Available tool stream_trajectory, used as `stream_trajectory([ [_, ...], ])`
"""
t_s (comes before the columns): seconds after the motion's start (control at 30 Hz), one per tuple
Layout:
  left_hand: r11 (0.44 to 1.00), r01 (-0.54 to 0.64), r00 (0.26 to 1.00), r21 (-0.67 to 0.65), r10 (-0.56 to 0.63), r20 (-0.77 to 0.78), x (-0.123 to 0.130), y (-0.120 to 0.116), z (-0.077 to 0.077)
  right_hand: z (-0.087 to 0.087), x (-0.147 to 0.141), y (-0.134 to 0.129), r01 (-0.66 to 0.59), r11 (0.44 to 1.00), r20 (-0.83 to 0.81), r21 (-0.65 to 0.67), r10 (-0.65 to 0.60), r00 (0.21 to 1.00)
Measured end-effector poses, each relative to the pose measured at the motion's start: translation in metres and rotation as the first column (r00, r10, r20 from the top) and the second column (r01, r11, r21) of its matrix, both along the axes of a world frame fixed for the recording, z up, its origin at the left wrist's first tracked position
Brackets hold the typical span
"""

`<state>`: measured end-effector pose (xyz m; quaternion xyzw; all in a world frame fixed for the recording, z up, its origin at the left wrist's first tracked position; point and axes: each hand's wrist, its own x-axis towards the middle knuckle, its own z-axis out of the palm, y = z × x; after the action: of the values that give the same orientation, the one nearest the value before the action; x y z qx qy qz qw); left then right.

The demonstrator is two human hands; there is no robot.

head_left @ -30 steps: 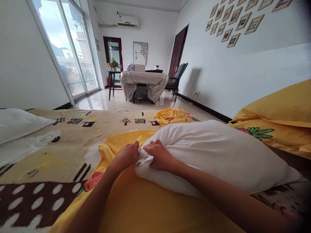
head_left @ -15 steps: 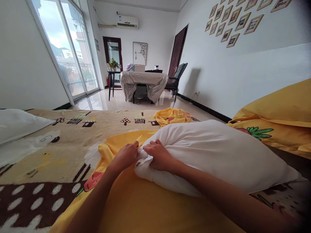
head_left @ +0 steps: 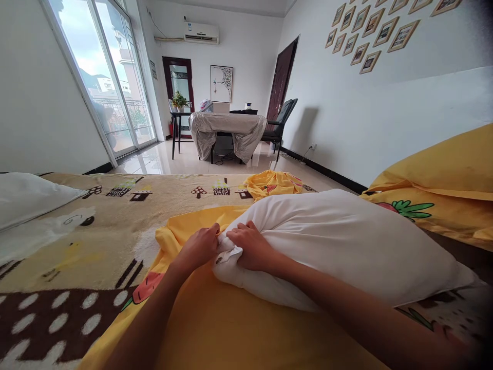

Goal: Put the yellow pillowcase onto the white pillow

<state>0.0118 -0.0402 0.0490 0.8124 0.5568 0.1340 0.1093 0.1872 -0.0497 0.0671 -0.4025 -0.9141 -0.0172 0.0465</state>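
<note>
A plump white pillow (head_left: 339, 241) lies on the bed, its near left end bunched and creased. My left hand (head_left: 202, 245) is closed on the gathered tip of that end, and my right hand (head_left: 252, 245) is closed on the same fabric just to the right. A small white flap with a dark mark shows below my right fingers. Beneath the hands and part of the pillow spreads a yellow pillowcase (head_left: 215, 324) with a watermelon print at its left edge. The fingertips of both hands are partly hidden in the cloth.
A patterned blanket (head_left: 115, 221) covers the bed. Another white pillow (head_left: 31, 198) lies at the far left, a crumpled yellow cloth (head_left: 275, 182) at the bed's far edge, and a yellow-covered pillow (head_left: 442, 169) at the right. Beyond stand a covered table (head_left: 227, 121) and a black chair (head_left: 283, 123).
</note>
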Motion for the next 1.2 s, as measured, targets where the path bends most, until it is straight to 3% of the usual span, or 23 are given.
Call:
stream_trajectory([
  [0.97,0.999,-0.004,0.999,-0.032,0.003,-0.032,0.0,-0.002,0.002,0.0,-0.001,-0.002,0.015,1.0,0.009,0.01,-0.015,1.0],
  [1.2,0.994,-0.037,0.994,-0.1,0.027,-0.104,-0.011,0.005,-0.009,0.0,-0.002,-0.002,0.014,1.0,-0.001,0.015,-0.014,1.0],
])
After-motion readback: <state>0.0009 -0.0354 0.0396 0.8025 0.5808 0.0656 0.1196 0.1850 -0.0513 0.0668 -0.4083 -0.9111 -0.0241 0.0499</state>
